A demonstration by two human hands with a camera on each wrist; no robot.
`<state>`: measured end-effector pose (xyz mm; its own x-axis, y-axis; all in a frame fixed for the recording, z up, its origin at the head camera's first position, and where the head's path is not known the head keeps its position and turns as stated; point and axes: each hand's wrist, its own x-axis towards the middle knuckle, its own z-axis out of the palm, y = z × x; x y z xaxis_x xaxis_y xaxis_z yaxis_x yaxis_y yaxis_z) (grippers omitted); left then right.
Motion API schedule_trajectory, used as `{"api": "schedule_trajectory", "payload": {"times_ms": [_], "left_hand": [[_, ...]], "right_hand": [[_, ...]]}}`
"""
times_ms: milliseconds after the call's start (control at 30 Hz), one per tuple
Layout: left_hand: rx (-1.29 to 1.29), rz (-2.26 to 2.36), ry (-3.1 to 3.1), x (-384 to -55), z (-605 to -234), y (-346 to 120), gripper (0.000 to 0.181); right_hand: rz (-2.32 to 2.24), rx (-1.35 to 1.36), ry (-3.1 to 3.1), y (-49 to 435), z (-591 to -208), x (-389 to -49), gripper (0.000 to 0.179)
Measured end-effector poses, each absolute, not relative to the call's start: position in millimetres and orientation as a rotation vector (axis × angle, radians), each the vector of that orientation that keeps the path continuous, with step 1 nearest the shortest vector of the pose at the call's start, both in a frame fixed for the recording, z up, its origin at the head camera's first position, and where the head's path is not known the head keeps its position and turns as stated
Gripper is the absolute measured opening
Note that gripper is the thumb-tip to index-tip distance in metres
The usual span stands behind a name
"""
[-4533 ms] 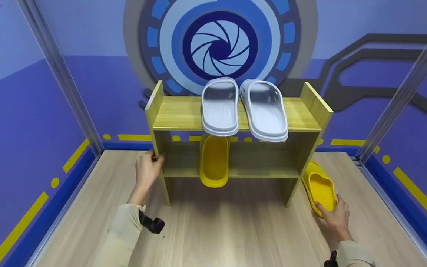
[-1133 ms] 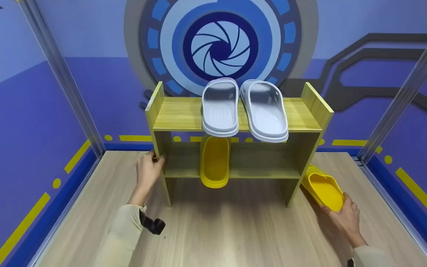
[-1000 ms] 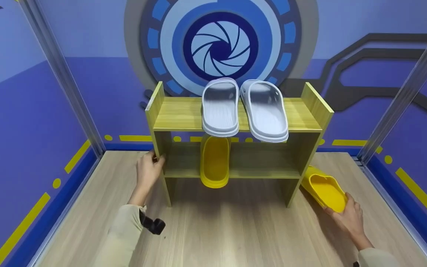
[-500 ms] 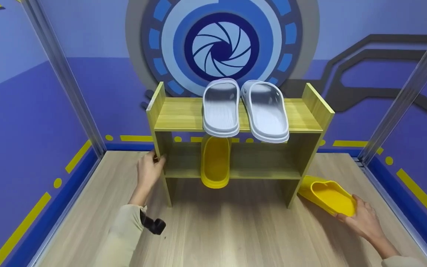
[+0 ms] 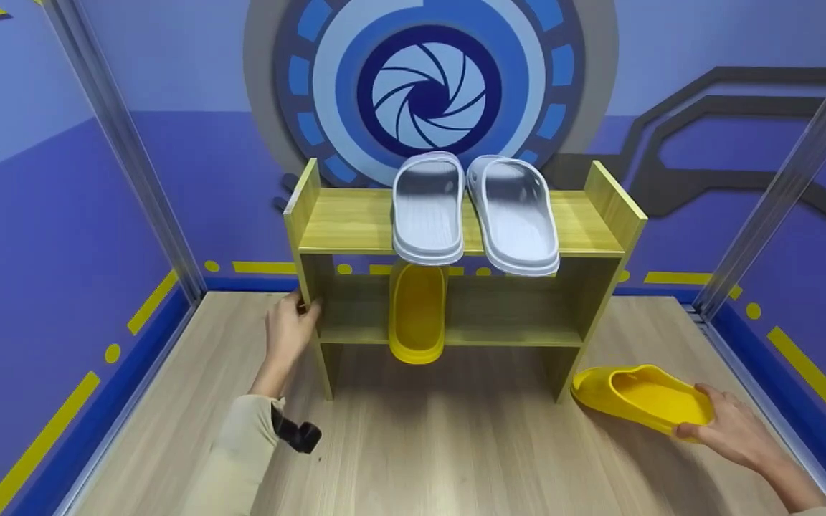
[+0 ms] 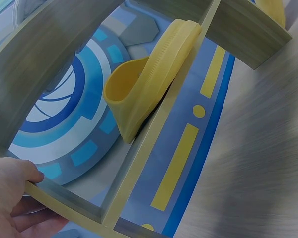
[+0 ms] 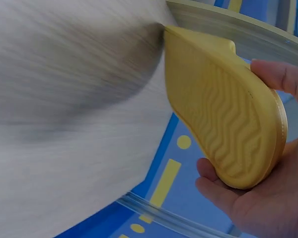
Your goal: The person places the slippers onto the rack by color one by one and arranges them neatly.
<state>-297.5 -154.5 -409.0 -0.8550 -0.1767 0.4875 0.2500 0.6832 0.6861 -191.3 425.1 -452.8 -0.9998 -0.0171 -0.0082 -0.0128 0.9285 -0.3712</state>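
Observation:
My right hand (image 5: 736, 430) grips a yellow clog (image 5: 657, 398) by its heel, to the right of the rack's right leg. In the right wrist view the clog's ridged sole (image 7: 228, 119) faces the camera, heel raised, toe low by the floor. My left hand (image 5: 290, 330) holds the left side panel of the wooden shoe rack (image 5: 355, 222); the left wrist view shows the thumb and fingers either side of the panel edge (image 6: 64, 210). Another yellow clog (image 5: 416, 315) sits on the middle shelf, toe inward. Two grey clogs (image 5: 427, 215) stand side by side on the top shelf.
The rack stands on a wood-grain floor board (image 5: 442, 444) below a blue patterned back wall (image 5: 191, 179). Metal corner posts (image 5: 126, 150) rise at left and right. A black wrist camera (image 5: 297, 430) sits on the left sleeve.
My right hand has drawn the yellow clog toward me and rightward, swinging its toe left from pointing backward. The left hand, rack and other clogs have stayed put.

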Motion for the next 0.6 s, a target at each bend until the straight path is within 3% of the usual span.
{"api": "schedule_trajectory", "payload": {"times_ms": [600], "left_hand": [[-0.050, -1.087, -2.361, -297.3, -409.8, -154.5, 0.020]], "right_hand": [[-0.850, -0.054, 2.605, 430.9, -421.3, -180.8, 0.075]]}}
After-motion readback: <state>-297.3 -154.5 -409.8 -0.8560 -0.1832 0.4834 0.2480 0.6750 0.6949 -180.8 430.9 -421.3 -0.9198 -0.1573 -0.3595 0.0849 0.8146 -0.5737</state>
